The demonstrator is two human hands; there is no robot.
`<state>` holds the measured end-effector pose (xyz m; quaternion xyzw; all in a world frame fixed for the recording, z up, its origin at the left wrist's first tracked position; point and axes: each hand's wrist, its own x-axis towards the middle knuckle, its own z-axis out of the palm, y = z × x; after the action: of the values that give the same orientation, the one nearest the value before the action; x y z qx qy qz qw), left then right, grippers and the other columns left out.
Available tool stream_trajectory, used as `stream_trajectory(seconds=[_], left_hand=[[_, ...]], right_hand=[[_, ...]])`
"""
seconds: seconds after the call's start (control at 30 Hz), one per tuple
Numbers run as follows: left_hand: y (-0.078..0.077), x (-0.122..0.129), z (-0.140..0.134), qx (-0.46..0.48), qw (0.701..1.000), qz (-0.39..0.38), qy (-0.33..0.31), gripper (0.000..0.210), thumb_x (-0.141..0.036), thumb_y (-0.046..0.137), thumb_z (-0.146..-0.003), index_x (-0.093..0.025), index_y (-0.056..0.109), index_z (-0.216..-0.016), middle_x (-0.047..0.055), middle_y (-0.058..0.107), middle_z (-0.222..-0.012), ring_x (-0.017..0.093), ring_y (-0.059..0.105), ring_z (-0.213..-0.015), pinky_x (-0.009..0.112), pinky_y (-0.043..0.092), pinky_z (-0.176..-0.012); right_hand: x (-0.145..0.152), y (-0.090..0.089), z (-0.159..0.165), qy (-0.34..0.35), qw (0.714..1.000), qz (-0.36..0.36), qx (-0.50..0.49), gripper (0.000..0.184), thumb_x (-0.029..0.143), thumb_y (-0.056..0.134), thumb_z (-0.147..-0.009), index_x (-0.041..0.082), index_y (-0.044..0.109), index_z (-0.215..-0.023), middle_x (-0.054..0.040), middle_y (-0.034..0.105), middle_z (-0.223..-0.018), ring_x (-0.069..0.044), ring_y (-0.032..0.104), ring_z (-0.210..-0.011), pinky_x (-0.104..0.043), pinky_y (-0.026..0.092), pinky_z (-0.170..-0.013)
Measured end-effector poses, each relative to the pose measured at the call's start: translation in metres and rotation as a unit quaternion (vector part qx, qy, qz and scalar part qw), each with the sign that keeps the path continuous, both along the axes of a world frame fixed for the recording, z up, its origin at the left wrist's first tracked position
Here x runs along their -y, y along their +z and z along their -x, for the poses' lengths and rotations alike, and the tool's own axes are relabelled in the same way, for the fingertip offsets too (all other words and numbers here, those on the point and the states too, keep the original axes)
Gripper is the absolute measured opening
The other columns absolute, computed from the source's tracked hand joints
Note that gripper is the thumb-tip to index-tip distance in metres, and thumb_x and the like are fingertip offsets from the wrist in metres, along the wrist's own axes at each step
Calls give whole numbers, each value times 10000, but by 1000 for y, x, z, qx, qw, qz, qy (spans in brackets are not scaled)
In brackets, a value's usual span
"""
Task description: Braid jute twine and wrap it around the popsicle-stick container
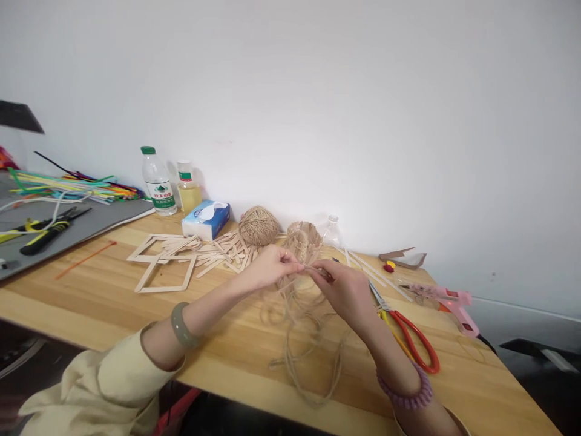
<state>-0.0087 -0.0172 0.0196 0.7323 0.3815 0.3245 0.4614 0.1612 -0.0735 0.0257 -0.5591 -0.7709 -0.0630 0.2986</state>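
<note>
My left hand [271,266] and my right hand [342,287] meet over the middle of the table, both closed on strands of jute twine [313,270] between the fingertips. Loose loops of the same twine [338,363] hang and lie on the wood below them, partly blurred. Just behind my hands stands a small basket-like piece [305,235] of tan, scalloped material; its lower part is hidden. A ball of twine [258,226] sits to its left by the wall.
Wooden sticks [224,251] and stick frames [166,281] lie to the left, near a tissue pack [206,219] and a water bottle [158,184]. Red-handled scissors [415,342] and a pink glue gun [454,298] lie right. Pliers [49,233] rest on a grey mat [104,227].
</note>
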Motion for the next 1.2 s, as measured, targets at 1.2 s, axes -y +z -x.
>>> stream_trajectory(seconds=[1.2], left_hand=[[-1,21,-14,190,977,73,60,201,-285,641,-631,-102,677,-706,-24,500,-492,54,359,-434,200,267,-431]], right_hand=[[4,8,4,171,895,237,-338,116,260,384,-853,200,482,-842,56,318,-604,-76,275,-479,-211,231,-440]])
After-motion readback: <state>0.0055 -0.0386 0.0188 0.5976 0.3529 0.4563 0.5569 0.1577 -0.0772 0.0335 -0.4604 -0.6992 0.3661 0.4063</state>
